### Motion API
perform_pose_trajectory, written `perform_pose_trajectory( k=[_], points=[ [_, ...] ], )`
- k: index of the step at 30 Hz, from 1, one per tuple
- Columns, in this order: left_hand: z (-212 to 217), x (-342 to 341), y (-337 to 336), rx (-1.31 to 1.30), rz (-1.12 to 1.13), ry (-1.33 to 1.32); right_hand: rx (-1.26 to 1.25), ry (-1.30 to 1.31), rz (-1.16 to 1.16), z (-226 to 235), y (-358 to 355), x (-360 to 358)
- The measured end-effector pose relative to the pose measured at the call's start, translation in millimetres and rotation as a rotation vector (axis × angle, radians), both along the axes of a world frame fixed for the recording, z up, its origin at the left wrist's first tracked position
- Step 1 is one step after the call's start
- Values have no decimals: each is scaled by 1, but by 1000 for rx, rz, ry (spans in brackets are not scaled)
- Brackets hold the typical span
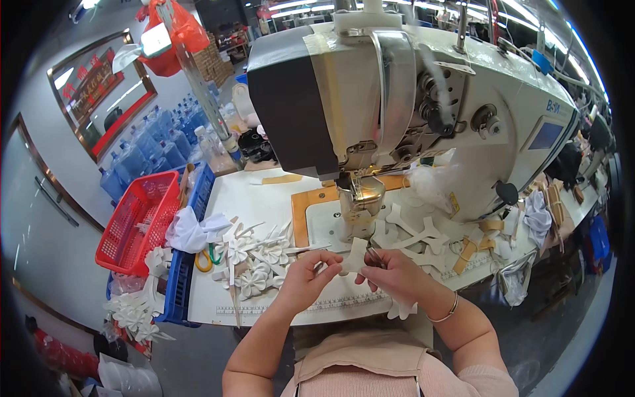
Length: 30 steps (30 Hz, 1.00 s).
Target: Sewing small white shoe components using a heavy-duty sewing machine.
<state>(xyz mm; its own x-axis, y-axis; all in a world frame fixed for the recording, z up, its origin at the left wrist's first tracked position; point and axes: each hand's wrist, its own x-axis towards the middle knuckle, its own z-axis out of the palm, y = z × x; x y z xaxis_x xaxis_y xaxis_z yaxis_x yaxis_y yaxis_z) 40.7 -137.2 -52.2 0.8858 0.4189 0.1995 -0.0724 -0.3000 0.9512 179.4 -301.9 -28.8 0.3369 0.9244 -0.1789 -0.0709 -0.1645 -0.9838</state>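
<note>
White wall (59, 145), framed panel (99, 96), glass door (49, 241), grey floor (195, 354), ceiling strip lights (521, 12)

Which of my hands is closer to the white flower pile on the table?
Left. Your left hand is just right of the white flower pile; your right hand is farther right.

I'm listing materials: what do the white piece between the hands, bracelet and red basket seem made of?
White piece: matte, perhaps leather or synthetic sheet; smooth, evenly white face.
Bracelet: likely polished metal; it glints.
Red basket: probably plastic, semi-glossy; regular moulded holes.
</note>
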Motion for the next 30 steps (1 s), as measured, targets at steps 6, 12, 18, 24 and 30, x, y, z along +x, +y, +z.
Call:
perform_pose_trajectory(
  k=[6, 12, 18, 24, 30],
  points=[
    [-3, -2, -2, -20, -6, 54, 45, 11, 26, -8, 3, 0],
    [-6, -1, -5, 50, 53, 87, 40, -13, 47, -11, 1, -1],
    [-3, -2, -12, 177, 120, 72, 42, -38, 36, -11, 2, -4],
    [3, 1, -13, 240, 128, 120, 91, -84, -96, -21, 6, -4],
    [3, 3, -5, 153, -27, 0, 184, 81, -120, -31, 9, 2]
  ],
)
